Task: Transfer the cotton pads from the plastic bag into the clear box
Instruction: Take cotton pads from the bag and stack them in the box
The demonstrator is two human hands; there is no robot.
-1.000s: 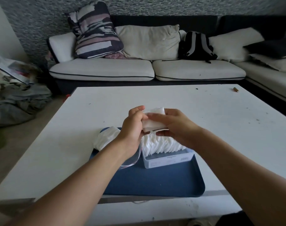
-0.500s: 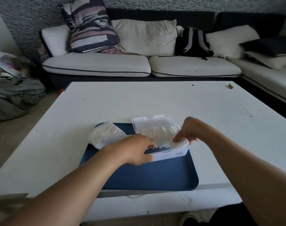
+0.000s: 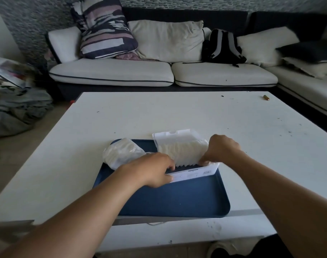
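Bearing an unreadable label, the clear box (image 3: 193,171) holds cotton pads (image 3: 181,151).

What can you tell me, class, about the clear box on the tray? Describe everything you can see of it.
The clear box is a small rectangular container of translucent, whitish plastic with a printed label on its near wall. Its hinged lid stands open at the back. It sits on the far part of the blue tray, beside the plastic bag. A packed row of white cotton pads stands on edge inside, rising above the rim. The left hand holds its near left corner; the right hand presses the pads at its right end.
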